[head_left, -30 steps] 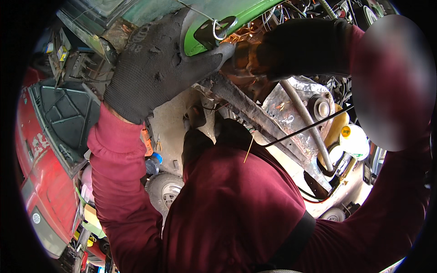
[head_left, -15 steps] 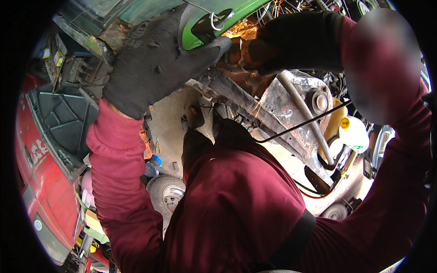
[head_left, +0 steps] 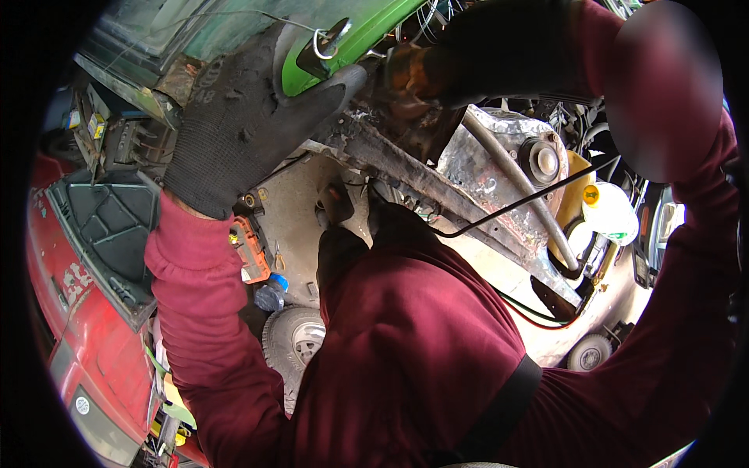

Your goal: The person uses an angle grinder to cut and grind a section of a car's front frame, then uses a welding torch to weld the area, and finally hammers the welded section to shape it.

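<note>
My left hand (head_left: 238, 117), in a black knit glove, lies against the vehicle body with its thumb stretched away from the fingers. Beside it, between thumb and fingers, comes the lower end of a green body panel (head_left: 355, 51), where a metal ring (head_left: 321, 54) hangs on a wire. My right hand (head_left: 488, 58), also in a dark glove, is closed around a grinder-like power tool (head_left: 409, 74) with an orange-brown part; shadow and the glove hide most of it. The tool is close to my left thumb, above a worn, rusty metal rail (head_left: 406, 168).
A metal tube (head_left: 515, 183) and a black cable (head_left: 530, 199) slant across the right side, near a white jug with a yellow cap (head_left: 608, 214). On the floor lie an orange case (head_left: 250, 249) and a wheel (head_left: 300, 339). Red bodywork (head_left: 101, 335) stands at the left.
The orange sparks by the tool are gone. My left hand and the green panel appear further left in the picture; the tool has shifted slightly left too.
</note>
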Available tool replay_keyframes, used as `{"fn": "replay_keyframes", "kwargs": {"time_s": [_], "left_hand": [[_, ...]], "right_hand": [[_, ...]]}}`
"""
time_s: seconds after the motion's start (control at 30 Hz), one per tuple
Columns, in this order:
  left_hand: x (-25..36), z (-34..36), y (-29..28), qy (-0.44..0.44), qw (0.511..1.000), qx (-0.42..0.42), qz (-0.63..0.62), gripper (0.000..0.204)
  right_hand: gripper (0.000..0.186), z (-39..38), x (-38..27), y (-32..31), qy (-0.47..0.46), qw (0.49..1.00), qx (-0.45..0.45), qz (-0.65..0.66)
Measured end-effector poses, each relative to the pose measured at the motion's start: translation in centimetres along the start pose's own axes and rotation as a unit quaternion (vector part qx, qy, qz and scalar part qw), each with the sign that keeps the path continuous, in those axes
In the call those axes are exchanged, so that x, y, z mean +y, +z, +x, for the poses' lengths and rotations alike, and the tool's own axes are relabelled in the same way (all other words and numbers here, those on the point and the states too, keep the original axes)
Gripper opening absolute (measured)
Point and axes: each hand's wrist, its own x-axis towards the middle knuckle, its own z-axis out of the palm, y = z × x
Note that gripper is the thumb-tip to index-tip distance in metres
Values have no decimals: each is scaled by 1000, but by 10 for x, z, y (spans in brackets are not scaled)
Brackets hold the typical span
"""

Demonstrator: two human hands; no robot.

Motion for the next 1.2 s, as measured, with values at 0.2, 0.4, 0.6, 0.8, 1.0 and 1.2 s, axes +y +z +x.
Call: {"fn": "replay_keyframes", "kwargs": {"time_s": [0.2,0.4,0.6,0.8,1.0,1.2], "left_hand": [[8,6,-2,-55,996,18,-65,60],[23,8,-13,63,993,58,80,54],[22,4,-18,3,998,60,8,57],[13,3,-21,57,992,-10,114,49],[-6,4,-20,103,986,-25,130,63],[-18,20,-27,53,984,-163,56,85]], "right_hand": [[35,2,-2,3,-12,1000,4,-13],[33,4,-1,3,-6,1000,13,-11],[31,-3,-9,6,26,1000,18,2],[30,-28,-27,13,89,994,53,42],[28,-58,-86,32,199,966,108,122],[32,-64,-194,67,324,893,248,189]]}}
